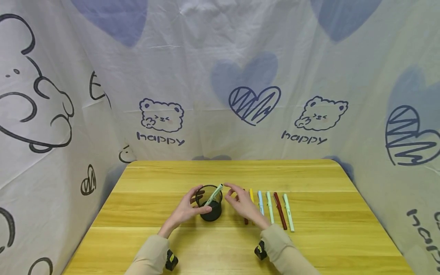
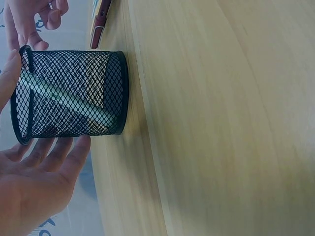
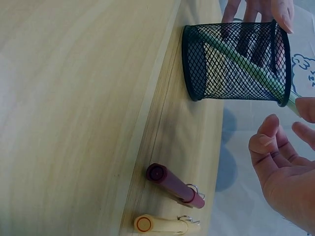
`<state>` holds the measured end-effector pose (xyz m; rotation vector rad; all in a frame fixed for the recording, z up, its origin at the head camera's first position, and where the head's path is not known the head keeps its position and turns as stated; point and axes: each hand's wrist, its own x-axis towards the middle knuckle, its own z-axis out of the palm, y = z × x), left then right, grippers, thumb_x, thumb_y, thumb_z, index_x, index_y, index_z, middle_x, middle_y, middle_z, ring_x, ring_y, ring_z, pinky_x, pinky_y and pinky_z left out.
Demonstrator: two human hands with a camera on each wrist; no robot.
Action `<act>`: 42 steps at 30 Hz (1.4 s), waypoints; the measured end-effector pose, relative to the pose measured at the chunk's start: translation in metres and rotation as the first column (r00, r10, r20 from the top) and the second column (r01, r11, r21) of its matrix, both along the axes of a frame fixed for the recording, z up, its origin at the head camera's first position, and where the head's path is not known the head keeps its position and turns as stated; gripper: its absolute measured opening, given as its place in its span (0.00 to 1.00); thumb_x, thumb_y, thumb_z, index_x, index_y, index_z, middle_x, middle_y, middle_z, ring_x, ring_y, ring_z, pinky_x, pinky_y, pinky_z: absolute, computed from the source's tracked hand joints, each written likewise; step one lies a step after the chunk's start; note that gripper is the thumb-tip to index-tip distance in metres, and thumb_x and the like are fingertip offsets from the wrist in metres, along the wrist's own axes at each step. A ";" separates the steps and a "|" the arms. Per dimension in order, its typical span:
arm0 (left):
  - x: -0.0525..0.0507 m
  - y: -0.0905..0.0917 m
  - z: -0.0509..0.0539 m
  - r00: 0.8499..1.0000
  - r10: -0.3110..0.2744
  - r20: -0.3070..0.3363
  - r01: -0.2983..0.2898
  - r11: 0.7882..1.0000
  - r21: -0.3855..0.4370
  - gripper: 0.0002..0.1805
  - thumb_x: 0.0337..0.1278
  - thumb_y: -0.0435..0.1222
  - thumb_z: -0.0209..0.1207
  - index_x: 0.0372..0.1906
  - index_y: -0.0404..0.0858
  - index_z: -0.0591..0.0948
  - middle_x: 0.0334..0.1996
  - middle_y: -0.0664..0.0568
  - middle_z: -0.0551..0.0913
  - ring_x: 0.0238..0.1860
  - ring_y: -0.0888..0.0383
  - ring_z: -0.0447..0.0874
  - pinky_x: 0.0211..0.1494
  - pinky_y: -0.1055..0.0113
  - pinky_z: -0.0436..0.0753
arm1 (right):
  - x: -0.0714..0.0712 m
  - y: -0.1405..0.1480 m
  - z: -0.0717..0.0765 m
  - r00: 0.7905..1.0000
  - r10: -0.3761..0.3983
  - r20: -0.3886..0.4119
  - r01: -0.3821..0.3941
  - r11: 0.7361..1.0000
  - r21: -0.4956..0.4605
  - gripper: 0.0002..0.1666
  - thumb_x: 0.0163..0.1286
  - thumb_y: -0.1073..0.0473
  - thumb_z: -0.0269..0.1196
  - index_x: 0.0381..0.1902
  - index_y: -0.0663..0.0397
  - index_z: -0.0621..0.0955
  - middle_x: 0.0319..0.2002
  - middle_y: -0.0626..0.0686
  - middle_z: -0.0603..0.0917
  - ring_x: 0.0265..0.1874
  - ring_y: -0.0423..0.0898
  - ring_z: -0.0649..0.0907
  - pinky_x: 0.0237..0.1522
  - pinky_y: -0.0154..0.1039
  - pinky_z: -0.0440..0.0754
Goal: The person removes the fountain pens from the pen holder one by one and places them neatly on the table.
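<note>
A black mesh pen holder (image 1: 211,212) stands upright on the table, and a pale green pen (image 1: 214,195) leans inside it with its top end past the rim. My left hand (image 1: 187,208) holds the pen holder from the left, its thumb at the rim and fingers around the side, as the left wrist view also shows on the mesh cup (image 2: 74,93). My right hand (image 1: 244,204) hovers right of the holder, its loosely bent fingers beside the top of the pen. In the right wrist view its thumb overlaps the end of the green pen (image 3: 256,73); no grip shows.
Right of the holder lies a row of pens: dark red (image 3: 172,184), yellow (image 3: 165,224), light blue (image 1: 260,202), pale green (image 1: 269,206), another dark red (image 1: 280,211) and another pale green (image 1: 288,212). The wooden table (image 1: 154,183) meets a printed white curtain (image 1: 206,145) behind.
</note>
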<state>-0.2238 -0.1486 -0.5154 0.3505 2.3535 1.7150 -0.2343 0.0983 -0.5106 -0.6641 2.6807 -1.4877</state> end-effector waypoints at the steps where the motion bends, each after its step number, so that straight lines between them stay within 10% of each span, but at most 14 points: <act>1: 0.000 0.000 0.000 1.000 -0.001 0.000 0.001 1.000 0.001 0.51 0.55 0.42 0.73 0.79 0.38 0.57 0.74 0.35 0.65 0.74 0.30 0.62 0.73 0.35 0.69 | 0.001 0.000 0.000 1.000 -0.002 0.004 0.002 1.000 0.008 0.25 0.77 0.61 0.57 0.70 0.57 0.72 0.45 0.57 0.81 0.22 0.35 0.72 0.27 0.29 0.73; 42: 0.001 -0.001 -0.002 1.000 0.004 0.002 -0.004 1.000 0.016 0.50 0.55 0.41 0.73 0.79 0.41 0.58 0.74 0.34 0.65 0.74 0.31 0.63 0.73 0.36 0.70 | 0.001 -0.011 0.001 0.998 0.013 0.055 -0.012 1.000 -0.026 0.21 0.78 0.57 0.57 0.65 0.57 0.77 0.45 0.59 0.84 0.26 0.39 0.76 0.28 0.30 0.74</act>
